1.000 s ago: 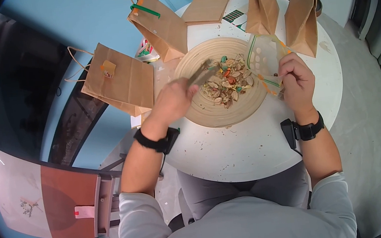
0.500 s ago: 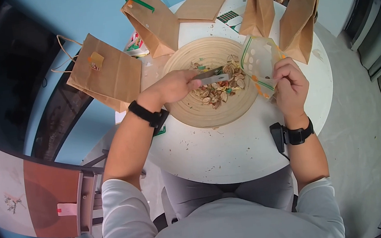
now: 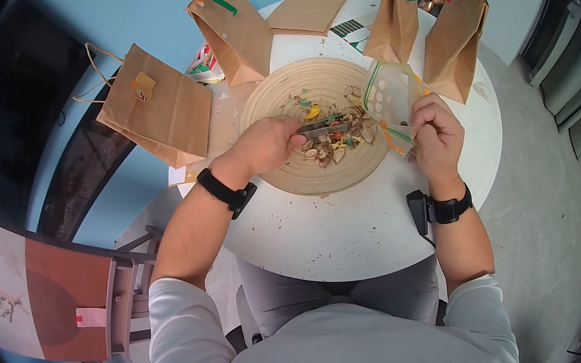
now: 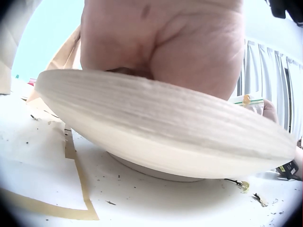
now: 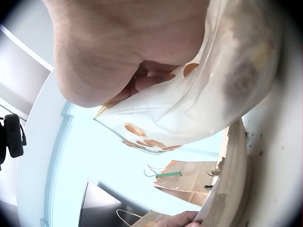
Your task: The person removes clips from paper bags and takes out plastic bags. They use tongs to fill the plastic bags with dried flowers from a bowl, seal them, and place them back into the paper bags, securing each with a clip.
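1 plastic bag (image 3: 392, 98) — creased, translucent

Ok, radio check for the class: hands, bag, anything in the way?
Left hand: gripping tongs at the dried mix. Right hand: holding zip bag, mouth open. Nothing seen blocking tongs from bag.

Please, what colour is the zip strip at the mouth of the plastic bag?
Green. The plastic bag shows it best in the head view.

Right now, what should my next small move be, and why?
Perhaps squeeze the metal tongs on some potpourri and lift it toward the zip bag: your left hand has the tongs at the pieces, while your right hand holds the bag nearby.
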The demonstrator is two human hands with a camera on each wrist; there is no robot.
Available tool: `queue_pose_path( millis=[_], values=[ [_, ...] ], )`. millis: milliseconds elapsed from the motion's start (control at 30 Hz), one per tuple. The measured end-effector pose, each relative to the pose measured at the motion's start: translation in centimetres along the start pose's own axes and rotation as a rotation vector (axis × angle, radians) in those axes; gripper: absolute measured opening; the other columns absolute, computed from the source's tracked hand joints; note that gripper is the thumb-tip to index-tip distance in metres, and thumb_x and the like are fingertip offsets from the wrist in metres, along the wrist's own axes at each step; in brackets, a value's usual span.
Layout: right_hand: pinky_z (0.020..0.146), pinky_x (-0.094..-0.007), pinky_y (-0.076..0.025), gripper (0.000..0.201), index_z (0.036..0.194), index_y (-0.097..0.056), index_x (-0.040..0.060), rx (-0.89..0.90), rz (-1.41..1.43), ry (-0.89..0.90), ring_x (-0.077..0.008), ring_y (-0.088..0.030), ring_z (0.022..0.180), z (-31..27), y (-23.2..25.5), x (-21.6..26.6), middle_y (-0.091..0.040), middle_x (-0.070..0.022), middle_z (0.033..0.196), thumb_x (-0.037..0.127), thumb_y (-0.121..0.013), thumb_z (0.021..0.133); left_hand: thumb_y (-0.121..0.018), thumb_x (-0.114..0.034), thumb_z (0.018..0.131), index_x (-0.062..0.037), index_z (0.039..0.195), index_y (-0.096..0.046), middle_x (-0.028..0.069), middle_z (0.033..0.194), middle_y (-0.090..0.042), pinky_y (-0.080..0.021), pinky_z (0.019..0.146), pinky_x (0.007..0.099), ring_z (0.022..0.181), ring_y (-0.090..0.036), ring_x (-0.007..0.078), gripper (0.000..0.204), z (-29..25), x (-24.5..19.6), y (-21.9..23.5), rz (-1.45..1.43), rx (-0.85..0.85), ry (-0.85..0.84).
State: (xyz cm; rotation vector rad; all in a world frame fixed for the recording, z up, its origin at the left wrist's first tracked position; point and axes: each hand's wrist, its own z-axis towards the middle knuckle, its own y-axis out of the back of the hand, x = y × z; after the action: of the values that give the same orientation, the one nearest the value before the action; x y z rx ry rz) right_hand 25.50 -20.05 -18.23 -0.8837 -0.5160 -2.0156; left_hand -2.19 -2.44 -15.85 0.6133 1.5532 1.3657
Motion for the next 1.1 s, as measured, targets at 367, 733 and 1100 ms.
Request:
queue_pose_path(
  millis=[367, 733, 1100],
  values=[
    [0.073, -0.0249, -0.044, 0.014, 0.080, -0.060, -0.0012, 0.079, -0.033, 0.020, -0.0161, -0.055, 0.078, 0.2, -0.3, 0.4, -0.061, -0.0061, 0.088, -0.012, -0.051, 0.077, -0.071, -0.022, 0.099, 0.0004, 0.109, -0.071, 0.0218, 0.096, -0.071, -0.053, 0.080, 0.0493, 0.092, -0.065, 0.0444, 0.024, -0.3, -0.4, 4.2, -0.015, -0.135, -0.002],
    [0.071, -0.0245, -0.045, 0.016, 0.080, -0.062, -0.0017, 0.095, -0.049, 0.087, -0.0161, -0.056, 0.079, 0.2, -0.3, 0.7, -0.061, -0.0073, 0.089, -0.014, -0.052, 0.077, -0.074, -0.021, 0.097, 0.0004, 0.119, -0.066, 0.0191, 0.102, -0.067, -0.053, 0.083, 0.0468, 0.097, -0.065, 0.0407, 0.032, 2.0, -6.4, 4.2, 0.025, -0.171, -0.163],
    [0.076, -0.0241, -0.044, 0.018, 0.081, -0.060, -0.0024, -0.361, 0.073, 0.081, -0.0134, -0.052, 0.081, 0.3, 0.4, 0.2, -0.060, -0.0067, 0.093, -0.014, -0.047, 0.082, -0.075, -0.023, 0.095, 0.0001, 0.126, -0.061, 0.0175, 0.109, -0.063, -0.054, 0.089, 0.0468, 0.103, -0.064, 0.0386, 0.041, -3.2, -6.0, 2.0, 0.195, -0.101, -0.148]
  ],
)
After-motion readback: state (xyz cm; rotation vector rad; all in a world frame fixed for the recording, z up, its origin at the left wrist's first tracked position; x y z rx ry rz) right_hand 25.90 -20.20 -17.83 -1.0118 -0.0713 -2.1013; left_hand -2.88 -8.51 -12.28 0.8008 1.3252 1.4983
